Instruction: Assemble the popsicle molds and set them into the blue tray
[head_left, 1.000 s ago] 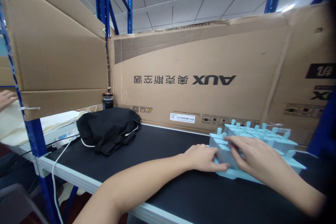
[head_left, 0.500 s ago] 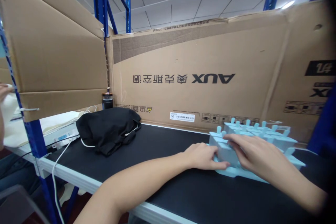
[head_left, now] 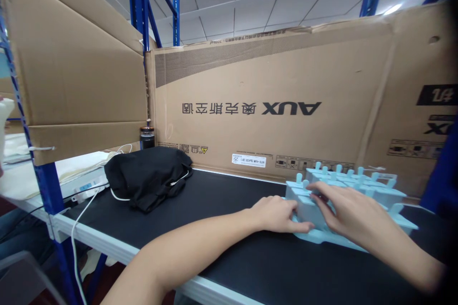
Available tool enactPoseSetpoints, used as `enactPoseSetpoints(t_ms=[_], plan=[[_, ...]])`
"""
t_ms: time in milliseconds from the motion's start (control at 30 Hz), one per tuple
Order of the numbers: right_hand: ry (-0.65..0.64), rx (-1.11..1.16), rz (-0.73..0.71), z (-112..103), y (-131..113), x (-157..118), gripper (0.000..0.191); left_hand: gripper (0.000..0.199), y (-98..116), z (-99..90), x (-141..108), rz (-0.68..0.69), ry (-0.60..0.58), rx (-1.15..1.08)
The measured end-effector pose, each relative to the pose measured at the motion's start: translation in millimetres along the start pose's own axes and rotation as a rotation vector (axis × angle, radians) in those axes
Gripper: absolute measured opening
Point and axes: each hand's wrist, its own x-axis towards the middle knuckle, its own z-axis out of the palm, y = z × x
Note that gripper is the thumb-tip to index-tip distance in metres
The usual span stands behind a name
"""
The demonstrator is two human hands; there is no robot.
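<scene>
Popsicle mold (head_left: 358,180): likely light, stiff, slightly slippery; best held by base (head_left: 318,237)
Left grip (head_left: 275,214): clasping near-left corner
Right grip (head_left: 352,208): bent over front, pinch unclear

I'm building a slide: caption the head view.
Left hand and right hand on blue molds; black cloth on the same table.

The bare left arm (head_left: 200,238) rose from the bottom edge, bent at the elbow, its forearm reaching rightward to a nearly level wrist. The bare left hand (head_left: 272,214) lay back upward, thumb stretched rightward, fingers partly out of sight. The bare right arm (head_left: 400,252) slanted in from the lower right; the bare right hand (head_left: 348,205) arched, thumb and forefinger curving toward each other.
</scene>
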Motion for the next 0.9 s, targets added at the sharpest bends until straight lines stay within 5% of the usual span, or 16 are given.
enactPoseSetpoints(t_ms=[900], plan=[[0.02,-0.019,-0.015,1.4,-2.1,0.7,0.017,0.055,-1.7,2.1,1.8,0.004,0.007,0.004]])
